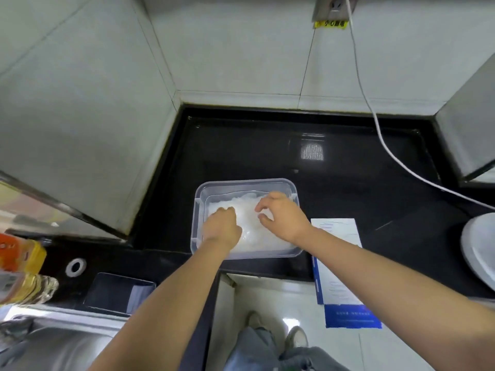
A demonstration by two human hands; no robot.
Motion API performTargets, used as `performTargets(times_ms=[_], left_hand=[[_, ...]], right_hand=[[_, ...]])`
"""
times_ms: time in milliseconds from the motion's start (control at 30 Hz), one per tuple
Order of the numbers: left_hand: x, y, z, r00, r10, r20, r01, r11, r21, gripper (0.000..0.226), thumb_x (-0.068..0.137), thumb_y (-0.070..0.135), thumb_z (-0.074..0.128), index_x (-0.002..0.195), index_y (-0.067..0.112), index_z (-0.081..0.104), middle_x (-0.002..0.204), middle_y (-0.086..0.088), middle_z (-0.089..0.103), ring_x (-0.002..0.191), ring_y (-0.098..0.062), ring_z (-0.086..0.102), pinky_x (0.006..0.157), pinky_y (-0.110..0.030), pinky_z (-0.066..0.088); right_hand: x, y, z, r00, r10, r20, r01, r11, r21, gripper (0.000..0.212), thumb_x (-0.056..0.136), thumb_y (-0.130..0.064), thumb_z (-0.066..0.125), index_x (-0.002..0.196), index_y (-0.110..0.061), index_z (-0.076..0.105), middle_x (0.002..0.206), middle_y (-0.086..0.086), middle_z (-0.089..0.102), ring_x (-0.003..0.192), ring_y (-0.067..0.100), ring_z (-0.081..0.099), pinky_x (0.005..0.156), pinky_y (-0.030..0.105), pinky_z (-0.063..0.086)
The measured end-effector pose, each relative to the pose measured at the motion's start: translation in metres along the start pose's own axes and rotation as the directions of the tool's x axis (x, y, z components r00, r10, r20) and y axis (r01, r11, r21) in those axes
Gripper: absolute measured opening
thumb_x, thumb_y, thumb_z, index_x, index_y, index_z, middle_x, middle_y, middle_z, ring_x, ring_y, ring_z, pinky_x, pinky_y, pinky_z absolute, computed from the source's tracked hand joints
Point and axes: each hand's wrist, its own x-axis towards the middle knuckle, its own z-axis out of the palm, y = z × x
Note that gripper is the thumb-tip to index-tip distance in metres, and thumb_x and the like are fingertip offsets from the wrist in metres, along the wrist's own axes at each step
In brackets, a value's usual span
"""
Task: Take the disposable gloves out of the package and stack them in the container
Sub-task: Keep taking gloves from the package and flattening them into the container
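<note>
The fingers [227, 210] of my left hand [221, 227] are curled down into the gloves [249, 223]; I cannot tell whether they grip any. My right hand [284, 219] hovers with its fingers bent and spread, tips on the pile. The gloves fill the clear container [241, 182] on the black worktop [348, 156]. The flat package [337, 253] lies just right of it.

a kitchen: a glossy black stone counter [241, 156] fills a corner of pale tiled walls [235, 49]. a steel sink [61, 344] is at the counter's near left end, with a clear bottle of yellow liquid [21, 266] there. a wall socket [332, 6] is above the counter's back edge.
</note>
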Motion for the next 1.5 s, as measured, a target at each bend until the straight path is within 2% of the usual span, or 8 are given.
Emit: performTargets(times_ms=[100,233,433,600,833,1067,1267,1500], left_hand=[[-0.015,0.026,-0.012,0.987,0.016,-0.158,-0.034,0.994,-0.108,0.024,0.096,0.023,0.054,0.119,0.016,0.06,0.109,-0.005,0.068,0.092,-0.019,0.066,0.076,-0.022,0.051],[-0.04,0.082,-0.019,0.96,0.151,-0.234,-0.205,0.952,-0.226,0.016,0.097,0.026,0.052,0.109,0.019,0.059,0.094,-0.003,0.068,0.08,-0.017,0.063,0.07,-0.024,0.051],[-0.072,0.155,0.009,0.924,0.382,-0.013,-0.364,0.869,-0.336,0.008,0.096,0.025,0.054,0.099,0.018,0.054,0.091,-0.004,0.065,0.08,-0.019,0.062,0.076,-0.029,0.055],[-0.08,0.158,0.056,0.905,0.344,0.25,-0.277,0.923,-0.267,0.032,0.097,0.022,0.05,0.126,0.01,0.041,0.11,-0.013,0.064,0.094,-0.03,0.062,0.072,-0.034,0.045],[-0.073,0.154,0.073,0.907,0.289,0.306,-0.219,0.945,-0.244,0.064,0.096,0.024,0.053,0.15,0.02,0.021,0.125,-0.011,0.061,0.108,-0.029,0.06,0.084,-0.036,0.048],[-0.072,0.16,0.078,0.918,0.288,0.273,-0.254,0.955,-0.154,0.058,0.091,0.024,0.065,0.138,0.021,0.031,0.119,-0.007,0.061,0.103,-0.025,0.062,0.069,-0.027,0.042],[-0.07,0.161,0.083,0.92,0.28,0.274,-0.259,0.959,-0.111,0.056,0.09,0.023,0.065,0.134,0.02,0.03,0.114,-0.008,0.063,0.096,-0.025,0.064,0.069,-0.028,0.045],[-0.069,0.162,0.084,0.922,0.28,0.267,-0.259,0.959,-0.112,0.059,0.089,0.024,0.067,0.134,0.021,0.03,0.109,-0.007,0.063,0.092,-0.023,0.064,0.067,-0.028,0.047]], right_hand=[[-0.016,0.012,-0.022,0.978,0.079,-0.191,-0.061,0.993,0.097,0.016,0.092,-0.023,0.057,0.089,-0.015,0.07,0.091,0.002,0.064,0.081,0.02,0.061,0.075,0.038,0.053],[-0.055,0.055,-0.043,0.926,0.321,-0.197,-0.291,0.942,0.165,0.028,0.096,-0.03,0.056,0.07,-0.02,0.056,0.064,-0.004,0.057,0.064,0.019,0.056,0.054,0.027,0.038],[-0.107,0.104,-0.04,0.82,0.568,0.067,-0.566,0.823,-0.051,0.026,0.097,-0.04,0.052,0.084,-0.019,0.059,0.08,-0.001,0.061,0.071,0.017,0.059,0.056,0.023,0.038],[-0.122,0.109,-0.018,0.828,0.534,0.171,-0.522,0.845,-0.116,0.019,0.096,-0.026,0.05,0.099,-0.016,0.065,0.099,0.007,0.069,0.085,0.022,0.064,0.077,0.03,0.053],[-0.121,0.119,-0.002,0.809,0.578,0.106,-0.583,0.812,0.027,0.019,0.089,-0.02,0.059,0.074,-0.015,0.069,0.077,0.003,0.067,0.067,0.017,0.063,0.058,0.022,0.046],[-0.125,0.126,-0.012,0.815,0.58,-0.002,-0.533,0.751,0.39,0.02,0.09,-0.027,0.066,0.082,-0.009,0.064,0.08,0.003,0.064,0.076,0.016,0.062,0.074,0.028,0.052],[-0.121,0.124,-0.008,0.807,0.571,0.149,-0.59,0.784,0.191,0.035,0.094,-0.04,0.06,0.065,-0.019,0.059,0.067,-0.003,0.061,0.062,0.011,0.06,0.06,0.022,0.048],[-0.116,0.127,-0.021,0.84,0.536,0.079,-0.498,0.705,0.505,0.015,0.084,-0.007,0.073,0.078,-0.018,0.063,0.086,-0.001,0.063,0.086,0.018,0.063,0.072,0.023,0.048]])
